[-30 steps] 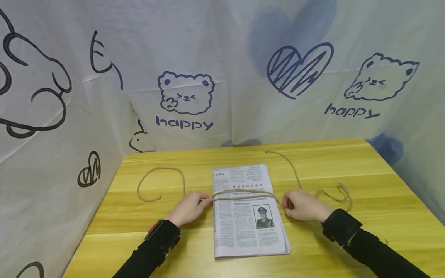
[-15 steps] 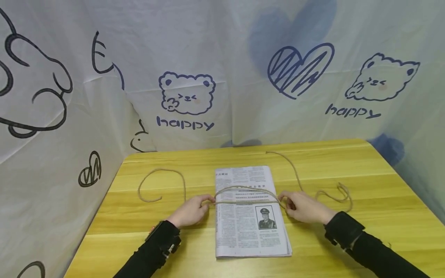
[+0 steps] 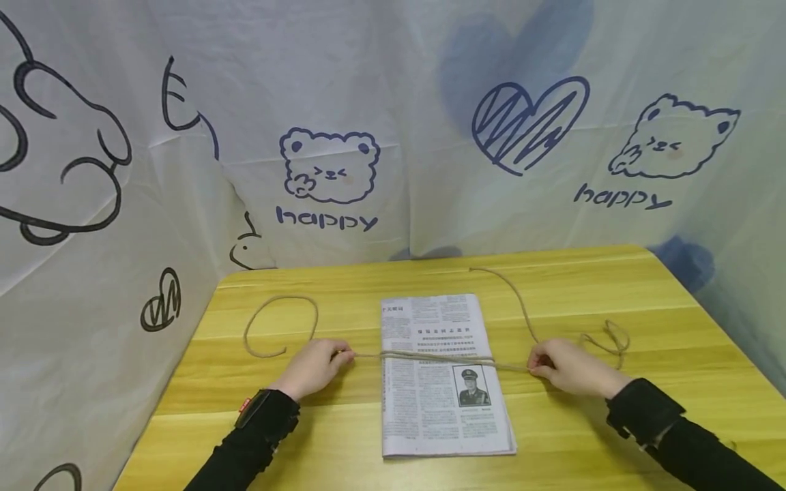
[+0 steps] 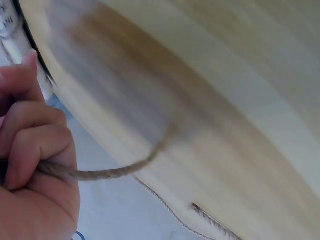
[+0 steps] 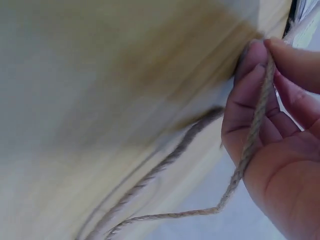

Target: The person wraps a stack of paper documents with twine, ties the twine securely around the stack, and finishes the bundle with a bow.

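A folded newspaper stack (image 3: 436,416) lies flat on the table, with brown twine (image 3: 445,356) running across its middle in strands drawn close together. Left of the paper, my left hand (image 3: 314,368) grips one part of the twine; in the left wrist view its curled fingers (image 4: 37,145) enclose the strand, and a length trails out below. On the other side, my right hand (image 3: 574,366) pinches the twine between thumb and fingertips, as the right wrist view shows, with the cord (image 5: 255,120) passing down over the palm. The strands between both hands look nearly straight.
The yellow wood-grain table (image 3: 295,443) carries loose twine ends: a curved tail (image 3: 245,334) at the left, another (image 3: 512,290) toward the back, and a looped one (image 3: 614,341) at the right. A white printed cloth (image 3: 424,82) hangs behind and along the sides.
Both hands have moved apart, left hand leftward and right hand rightward. The twine's bowed loop over the newspaper has flattened into close, nearly straight strands.
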`<move>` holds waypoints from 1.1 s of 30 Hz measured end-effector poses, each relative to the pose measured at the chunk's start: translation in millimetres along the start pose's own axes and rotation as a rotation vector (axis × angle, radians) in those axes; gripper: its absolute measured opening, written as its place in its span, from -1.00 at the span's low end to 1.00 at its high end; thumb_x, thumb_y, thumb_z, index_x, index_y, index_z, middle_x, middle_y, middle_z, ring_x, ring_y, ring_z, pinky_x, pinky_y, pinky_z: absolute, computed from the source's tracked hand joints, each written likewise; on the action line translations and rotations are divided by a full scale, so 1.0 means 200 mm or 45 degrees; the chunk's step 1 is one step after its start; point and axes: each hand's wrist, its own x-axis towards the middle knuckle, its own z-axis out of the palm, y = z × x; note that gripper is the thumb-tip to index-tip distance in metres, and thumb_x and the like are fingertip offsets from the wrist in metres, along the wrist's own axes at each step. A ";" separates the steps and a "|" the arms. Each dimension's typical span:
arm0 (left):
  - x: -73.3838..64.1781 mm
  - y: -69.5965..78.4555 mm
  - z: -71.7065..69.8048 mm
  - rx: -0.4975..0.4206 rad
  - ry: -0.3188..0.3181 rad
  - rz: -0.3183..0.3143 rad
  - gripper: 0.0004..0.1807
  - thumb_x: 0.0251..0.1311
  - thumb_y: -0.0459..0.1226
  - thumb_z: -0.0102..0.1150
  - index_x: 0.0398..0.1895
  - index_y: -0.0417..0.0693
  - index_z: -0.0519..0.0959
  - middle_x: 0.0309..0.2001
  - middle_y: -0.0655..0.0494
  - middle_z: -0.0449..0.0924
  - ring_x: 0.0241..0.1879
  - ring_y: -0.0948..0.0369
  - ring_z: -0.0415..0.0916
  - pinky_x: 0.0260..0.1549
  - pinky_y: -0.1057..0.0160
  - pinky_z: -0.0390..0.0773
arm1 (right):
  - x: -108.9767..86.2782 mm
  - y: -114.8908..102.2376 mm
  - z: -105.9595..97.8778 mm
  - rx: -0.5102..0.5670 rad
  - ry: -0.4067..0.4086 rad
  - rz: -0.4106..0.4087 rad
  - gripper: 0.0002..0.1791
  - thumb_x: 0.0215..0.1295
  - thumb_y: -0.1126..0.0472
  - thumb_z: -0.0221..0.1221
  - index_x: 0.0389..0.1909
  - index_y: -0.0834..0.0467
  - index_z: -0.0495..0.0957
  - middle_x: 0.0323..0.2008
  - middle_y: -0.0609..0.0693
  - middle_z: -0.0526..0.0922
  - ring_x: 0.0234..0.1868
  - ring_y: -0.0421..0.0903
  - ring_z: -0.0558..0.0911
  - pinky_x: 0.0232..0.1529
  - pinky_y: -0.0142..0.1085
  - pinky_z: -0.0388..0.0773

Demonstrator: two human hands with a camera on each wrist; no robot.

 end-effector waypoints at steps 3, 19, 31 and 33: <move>0.00 -0.02 0.00 0.026 -0.007 -0.006 -0.79 0.46 -0.19 0.12 -0.30 0.06 0.72 -0.46 0.25 0.58 -0.51 0.30 0.32 -0.43 0.31 0.29 | -0.02 0.01 -0.01 -0.023 0.021 0.024 -0.86 0.36 0.35 0.22 -0.38 0.08 0.62 -0.44 -0.16 0.60 -0.45 -0.40 0.43 -0.39 -0.41 0.43; -0.04 -0.12 -0.14 -0.056 -0.101 0.094 -0.77 0.51 -0.19 0.04 -0.27 0.00 0.66 -0.45 0.17 0.52 -0.50 0.31 0.27 -0.44 0.33 0.27 | -0.07 0.02 -0.05 -0.047 0.043 0.008 -0.87 0.37 0.31 0.23 -0.39 0.05 0.63 -0.51 -0.20 0.56 -0.54 -0.40 0.34 -0.47 -0.43 0.29; 0.02 -0.16 -0.53 0.208 -0.002 0.138 -0.82 0.46 -0.28 0.09 -0.22 -0.12 0.69 -0.37 0.03 0.56 -0.43 0.22 0.33 -0.36 0.22 0.36 | -0.12 -0.22 -0.12 0.072 0.213 -0.189 -0.93 0.43 0.25 0.20 -0.25 0.08 0.65 -0.45 -0.20 0.60 -0.48 -0.45 0.41 -0.43 -0.45 0.42; 0.08 -0.12 -0.57 0.319 0.090 0.156 -0.83 0.42 -0.29 0.15 -0.22 -0.14 0.72 -0.34 0.03 0.55 -0.38 0.17 0.35 -0.31 0.20 0.36 | -0.13 -0.27 -0.10 0.100 0.194 -0.284 -0.91 0.40 0.29 0.22 -0.30 0.05 0.64 -0.49 -0.23 0.59 -0.51 -0.47 0.40 -0.47 -0.47 0.43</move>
